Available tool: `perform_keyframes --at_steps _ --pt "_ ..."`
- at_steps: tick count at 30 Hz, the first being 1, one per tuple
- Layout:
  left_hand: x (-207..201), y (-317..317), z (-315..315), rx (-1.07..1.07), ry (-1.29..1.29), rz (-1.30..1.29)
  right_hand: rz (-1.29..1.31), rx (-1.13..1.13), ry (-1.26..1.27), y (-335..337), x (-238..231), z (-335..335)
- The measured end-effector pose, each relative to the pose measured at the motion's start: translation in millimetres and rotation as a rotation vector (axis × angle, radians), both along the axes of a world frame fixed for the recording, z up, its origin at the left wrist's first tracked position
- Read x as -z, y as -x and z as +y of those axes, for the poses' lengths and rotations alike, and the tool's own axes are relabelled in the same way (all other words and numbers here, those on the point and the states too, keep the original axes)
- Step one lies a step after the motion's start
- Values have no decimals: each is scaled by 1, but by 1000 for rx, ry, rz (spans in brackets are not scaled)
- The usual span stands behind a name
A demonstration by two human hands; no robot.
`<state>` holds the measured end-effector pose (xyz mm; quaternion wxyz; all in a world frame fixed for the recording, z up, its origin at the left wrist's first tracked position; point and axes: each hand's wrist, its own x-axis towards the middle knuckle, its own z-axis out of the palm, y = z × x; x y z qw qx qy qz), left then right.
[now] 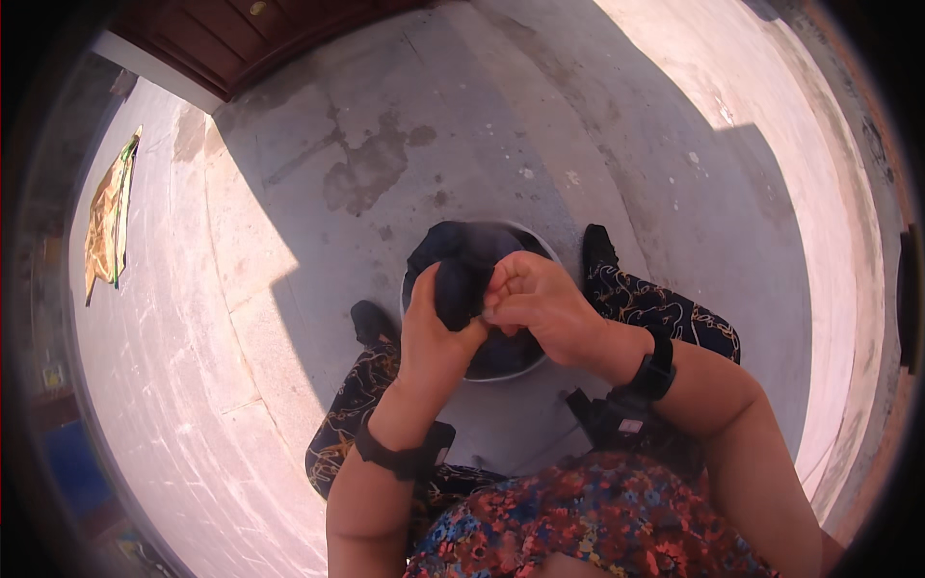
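Note:
A bunched dark cloth (pixel 460 292) is held up in front of me. My left hand (pixel 431 337) grips it from the left, with the thumb and fingers wrapped round it. My right hand (pixel 547 306) is closed, its fingertips pinched at the right edge of the cloth where both hands meet. What lies between those fingertips is too small to make out. Under my hands stands a round basin (pixel 505 379) with a pale rim. More dark cloth (pixel 499 356) fills it, and part of it drapes at the far side.
My legs in patterned trousers (pixel 665 313) stand on both sides of the basin, with a dark shoe (pixel 598 249) at right. A black object (pixel 617 414) sits by my lap. A yellowish sack (pixel 112 217) lies on the paving at left. A dark red door (pixel 226 39) stands far left.

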<state>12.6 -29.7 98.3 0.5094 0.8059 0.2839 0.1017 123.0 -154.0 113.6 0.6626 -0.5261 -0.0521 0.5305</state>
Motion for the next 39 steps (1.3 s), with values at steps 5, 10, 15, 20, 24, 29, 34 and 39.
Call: perform_keyframes --at_steps 5,10,15,20,24,29,34,39 --pt "-20 1 -1 90 503 -187 6 43 -45 -6 17 -2" --pt "-17 4 7 93 765 -306 -93 101 -39 0 4 4" --pt "-17 5 1 -22 738 -315 -162 133 -75 0 5 6" --pt "-24 2 5 -226 1040 -365 -83 53 -36 -4 5 -1" --pt "-22 5 10 -384 1095 -480 57 151 -36 -3 0 2" --pt "-14 8 13 -452 1018 -525 -117 157 -136 -1 2 -2" --pt "-18 9 13 -458 1042 -555 91 240 -143 1 -6 1" --pt "-18 10 14 -464 1025 -543 118 194 -131 -3 -11 2"
